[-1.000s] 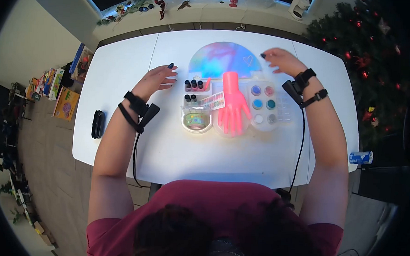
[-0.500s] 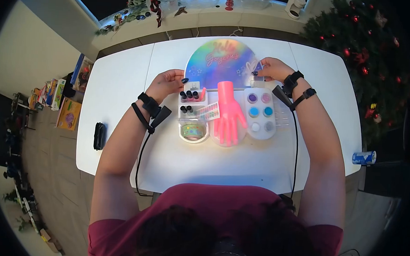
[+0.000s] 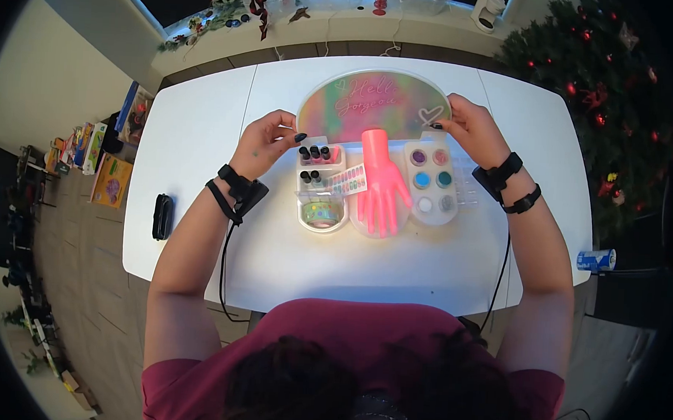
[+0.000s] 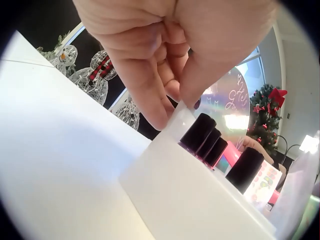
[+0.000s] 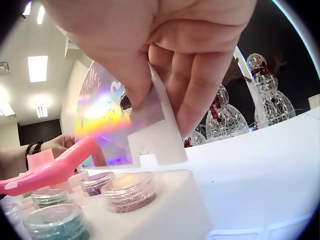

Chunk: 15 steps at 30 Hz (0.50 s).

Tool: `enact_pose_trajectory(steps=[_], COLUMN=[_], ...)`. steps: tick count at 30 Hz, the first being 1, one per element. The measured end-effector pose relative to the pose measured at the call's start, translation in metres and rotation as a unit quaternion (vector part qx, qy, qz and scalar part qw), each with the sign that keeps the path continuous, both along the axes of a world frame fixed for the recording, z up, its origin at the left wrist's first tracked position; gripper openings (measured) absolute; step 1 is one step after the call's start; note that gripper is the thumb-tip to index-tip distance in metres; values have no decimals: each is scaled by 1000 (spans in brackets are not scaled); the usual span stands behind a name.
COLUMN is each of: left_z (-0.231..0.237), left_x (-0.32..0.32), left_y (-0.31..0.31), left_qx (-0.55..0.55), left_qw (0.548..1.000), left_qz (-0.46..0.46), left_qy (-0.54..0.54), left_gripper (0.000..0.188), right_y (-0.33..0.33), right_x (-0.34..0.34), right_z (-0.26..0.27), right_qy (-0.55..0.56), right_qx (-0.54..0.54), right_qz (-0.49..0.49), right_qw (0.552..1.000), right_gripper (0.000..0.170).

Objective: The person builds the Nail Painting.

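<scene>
A shiny holographic board [image 3: 373, 98] with "Hello Gorgeous" lettering and a rounded top stands along the back of a white plastic tray [image 4: 190, 185]. My right hand [image 3: 474, 130] pinches the board's right edge, thumb on its printed face and fingers behind. My left hand [image 3: 262, 144] pinches a white plastic tab [image 4: 179, 121] at the tray's back left corner, by the board's lower left edge. Dark-capped nail polish bottles [image 3: 315, 156] stand in the left section. A pink plastic model hand [image 3: 383, 186] lies in the middle, fingers toward me. Small pots of glitter [image 5: 129, 192] sit at the right.
A nail sticker sheet [image 3: 347, 179] leans between the bottles and the model hand. A patterned roll [image 3: 322, 214] sits at the tray's front left. A black case [image 3: 163, 217] lies by the table's left edge, a blue can [image 3: 596, 260] past the right edge.
Both hands were apart from the board and have come in to grip at its sides. The board's lettering has come into sight, and its right side reaches farther right than half a second ago.
</scene>
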<state>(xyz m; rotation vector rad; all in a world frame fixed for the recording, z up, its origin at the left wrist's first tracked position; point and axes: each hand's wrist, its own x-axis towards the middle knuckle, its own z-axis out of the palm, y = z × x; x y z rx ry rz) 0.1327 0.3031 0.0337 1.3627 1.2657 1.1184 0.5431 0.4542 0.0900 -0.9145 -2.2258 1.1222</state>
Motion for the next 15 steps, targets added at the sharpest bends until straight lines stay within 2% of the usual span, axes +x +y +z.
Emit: enact_pose_trajectory(steps=[6,9,13,15], left_z=[5,7,0,-1], left_x=[6,12,8,10], left_y=[-1,-2,-1,-1], left_qx=[7,45,31,31], left_qw=[1000,996,996,991], left_qz=[9,26,24,29], left_qy=[25,66,78,128], left_gripper=[22,17,17,15], right_y=[2,0,0,-1], right_x=[2,1,1,2], right_z=[-13,-11,-14,-13], right_qy=[48,32,47,-14], right_qx=[-5,3,-2,2], right_qz=[-11,-14,-15,-31], right_qw=[999,999,999,999], right_gripper=[15,14,15,17])
